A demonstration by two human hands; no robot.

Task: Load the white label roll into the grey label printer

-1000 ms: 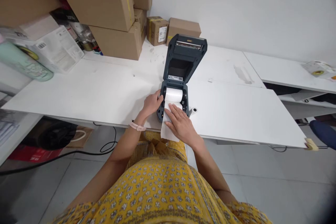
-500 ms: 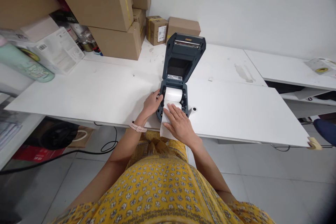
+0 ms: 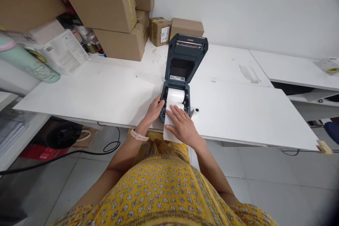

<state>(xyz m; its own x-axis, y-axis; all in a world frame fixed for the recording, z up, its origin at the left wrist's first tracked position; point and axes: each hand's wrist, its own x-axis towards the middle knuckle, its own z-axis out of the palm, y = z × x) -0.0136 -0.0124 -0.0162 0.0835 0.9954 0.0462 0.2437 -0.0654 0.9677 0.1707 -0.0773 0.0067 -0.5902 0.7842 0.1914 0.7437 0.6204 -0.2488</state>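
An open printer (image 3: 178, 85) stands at the near edge of the bench (image 3: 238, 113), lid (image 3: 186, 56) raised, probably for access to its paper roll (image 3: 176, 96); the left hand (image 3: 153, 111) touches the printer's left side, perhaps bracing it, fingers curled, grip unclear. The right hand (image 3: 184, 126), fingers extended, lies over the paper strip (image 3: 169, 135), apparently to flatten it; its end overhangs the edge.

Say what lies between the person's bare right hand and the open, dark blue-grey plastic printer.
In the head view, a flat white paper strip lies between the right hand and the printer.
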